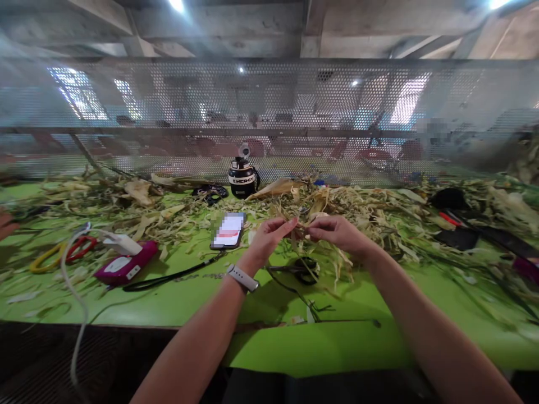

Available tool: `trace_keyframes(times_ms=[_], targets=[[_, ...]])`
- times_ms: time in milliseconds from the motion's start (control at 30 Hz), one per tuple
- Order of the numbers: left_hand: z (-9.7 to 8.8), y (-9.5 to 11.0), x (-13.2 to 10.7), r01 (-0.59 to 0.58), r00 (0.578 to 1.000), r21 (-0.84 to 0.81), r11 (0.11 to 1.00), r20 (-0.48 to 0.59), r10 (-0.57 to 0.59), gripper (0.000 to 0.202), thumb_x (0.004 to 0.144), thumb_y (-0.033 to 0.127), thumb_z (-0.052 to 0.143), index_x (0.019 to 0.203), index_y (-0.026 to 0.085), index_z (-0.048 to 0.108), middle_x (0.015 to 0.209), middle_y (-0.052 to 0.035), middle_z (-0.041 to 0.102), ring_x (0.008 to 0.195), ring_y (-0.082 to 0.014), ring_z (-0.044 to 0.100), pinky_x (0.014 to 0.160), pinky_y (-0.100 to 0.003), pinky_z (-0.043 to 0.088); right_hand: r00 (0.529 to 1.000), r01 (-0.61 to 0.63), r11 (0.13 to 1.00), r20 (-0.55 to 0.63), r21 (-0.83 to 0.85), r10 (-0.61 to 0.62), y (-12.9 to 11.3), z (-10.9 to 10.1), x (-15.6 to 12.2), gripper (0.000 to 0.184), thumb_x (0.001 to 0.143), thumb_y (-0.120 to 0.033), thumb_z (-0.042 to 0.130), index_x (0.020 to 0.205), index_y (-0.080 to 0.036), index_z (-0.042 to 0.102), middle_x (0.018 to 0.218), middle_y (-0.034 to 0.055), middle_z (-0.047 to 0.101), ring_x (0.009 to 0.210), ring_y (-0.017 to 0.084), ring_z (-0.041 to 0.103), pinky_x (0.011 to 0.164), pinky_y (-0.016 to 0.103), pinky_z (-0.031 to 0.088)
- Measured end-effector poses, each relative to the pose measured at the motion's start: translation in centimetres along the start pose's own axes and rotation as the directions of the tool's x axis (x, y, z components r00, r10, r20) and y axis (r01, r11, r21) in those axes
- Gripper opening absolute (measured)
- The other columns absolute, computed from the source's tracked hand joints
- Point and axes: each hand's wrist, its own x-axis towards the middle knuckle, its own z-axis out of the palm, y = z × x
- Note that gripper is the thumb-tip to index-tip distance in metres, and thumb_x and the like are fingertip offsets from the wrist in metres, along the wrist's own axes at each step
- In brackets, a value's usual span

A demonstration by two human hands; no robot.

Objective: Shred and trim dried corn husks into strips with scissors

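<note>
My left hand, with a pale watch on its wrist, pinches thin dry strips that look like corn husk. Close beside it on the right, my right hand is closed on the same strips. Loose ends of husk hang down below my fingers. A pair of dark-handled scissors lies on the green table under the hands. Left of my left hand is a phone with its screen lit, a black strap running from near it.
Husk scraps are heaped along the back. A black jug lettered ENERGY stands there before a perforated screen. At left are a magenta power strip with a white charger, a cable and red-yellow scissors. Another person's hand shows at far left.
</note>
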Motion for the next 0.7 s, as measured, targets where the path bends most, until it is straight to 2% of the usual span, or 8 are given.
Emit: trace_keyframes(times_ms=[100, 133, 233, 267, 333, 433, 600, 700], targets=[[-0.4, 0.6, -0.3, -0.208, 0.965, 0.174, 0.963, -0.125, 0.231, 0.032, 0.079, 0.041, 0.057, 0.098, 0.017, 0.066, 0.094, -0.0068, 0.068, 0.092, -0.0203, 0.060, 0.084, -0.034, 0.044, 0.998, 0.043, 0.991, -0.031, -0.126, -0.048, -0.3, -0.7, -0.2, 0.026, 0.076, -0.039, 0.060, 0.079, -0.014, 0.069, 0.070, 0.0029, 0.064, 0.064, 0.013, 0.056, 0.062, 0.026, 0.044], [-0.6, 1.0, -0.5, -0.315, 0.899, 0.281, 0.906, -0.219, 0.380, 0.036, 0.080, 0.039, 0.056, 0.109, 0.018, 0.060, 0.106, -0.0079, 0.064, 0.102, -0.0210, 0.057, 0.090, -0.036, 0.042, 0.995, 0.077, 0.976, -0.049, -0.205, -0.089, -0.5, -1.0, -0.4, 0.026, 0.078, -0.038, 0.059, 0.080, -0.015, 0.070, 0.073, 0.0038, 0.065, 0.066, 0.014, 0.057, 0.063, 0.027, 0.043], [-0.8, 2.1, -1.2, -0.449, 0.530, 0.659, 0.604, -0.347, 0.774, 0.057, 0.076, 0.035, 0.062, 0.128, 0.020, 0.043, 0.136, -0.0116, 0.043, 0.125, -0.0249, 0.039, 0.103, -0.043, 0.029, 0.973, 0.154, 0.841, -0.069, -0.518, -0.221, -0.9, -1.4, -0.9, 0.020, 0.082, -0.032, 0.056, 0.082, -0.019, 0.071, 0.082, 0.0045, 0.068, 0.074, 0.016, 0.059, 0.065, 0.026, 0.041], [-0.7, 2.4, -1.4, -0.460, 0.492, 0.722, 0.518, -0.278, 0.825, 0.058, 0.075, 0.034, 0.063, 0.128, 0.021, 0.043, 0.137, -0.0113, 0.041, 0.128, -0.0258, 0.035, 0.105, -0.045, 0.026, 0.967, 0.158, 0.777, -0.065, -0.609, -0.247, -1.1, -1.4, -1.0, 0.018, 0.083, -0.031, 0.056, 0.082, -0.021, 0.072, 0.083, 0.0041, 0.068, 0.074, 0.016, 0.059, 0.064, 0.026, 0.040], [-0.4, 2.4, -1.6, -0.505, 0.611, 0.754, 0.421, -0.032, 0.791, 0.048, 0.075, 0.033, 0.063, 0.120, 0.024, 0.052, 0.131, -0.0085, 0.049, 0.127, -0.0265, 0.037, 0.107, -0.046, 0.023, 0.960, 0.155, 0.670, -0.050, -0.726, -0.277, -1.4, -1.3, -1.3, 0.018, 0.084, -0.030, 0.055, 0.081, -0.023, 0.072, 0.081, 0.0037, 0.068, 0.072, 0.015, 0.058, 0.061, 0.025, 0.037], [0.1, 1.7, -1.3, -0.525, 0.817, 0.700, 0.485, 0.254, 0.517, 0.029, 0.075, 0.033, 0.063, 0.103, 0.026, 0.065, 0.105, -0.0073, 0.065, 0.109, -0.0253, 0.053, 0.104, -0.043, 0.025, 0.947, 0.206, 0.593, 0.006, -0.779, -0.322, -1.7, -1.2, -1.5, 0.021, 0.086, -0.031, 0.053, 0.082, -0.023, 0.072, 0.076, 0.0036, 0.065, 0.070, 0.015, 0.056, 0.060, 0.025, 0.035], [0.6, 0.4, -0.8, -0.236, 0.969, 0.507, 0.829, 0.181, 0.166, 0.020, 0.077, 0.040, 0.060, 0.079, 0.024, 0.071, 0.067, -0.0054, 0.066, 0.067, -0.0178, 0.057, 0.074, -0.030, 0.044, 0.897, 0.280, 0.478, 0.049, -0.832, -0.440, -1.6, -1.2, -1.2, 0.022, 0.087, -0.032, 0.052, 0.085, -0.022, 0.071, 0.081, 0.0056, 0.064, 0.081, 0.019, 0.053, 0.078, 0.032, 0.037], [1.3, 0.3, -1.0, 0.064, 0.985, 0.217, 0.974, 0.146, -0.097, 0.025, 0.072, 0.044, 0.064, 0.072, 0.020, 0.070, 0.064, -0.0042, 0.066, 0.060, -0.0148, 0.057, 0.064, -0.027, 0.045, 0.846, 0.227, 0.440, -0.048, -0.869, -0.531, -1.3, -1.3, -1.0, 0.021, 0.087, -0.030, 0.052, 0.098, -0.022, 0.068, 0.099, 0.0080, 0.063, 0.097, 0.023, 0.049, 0.092, 0.039, 0.033]])
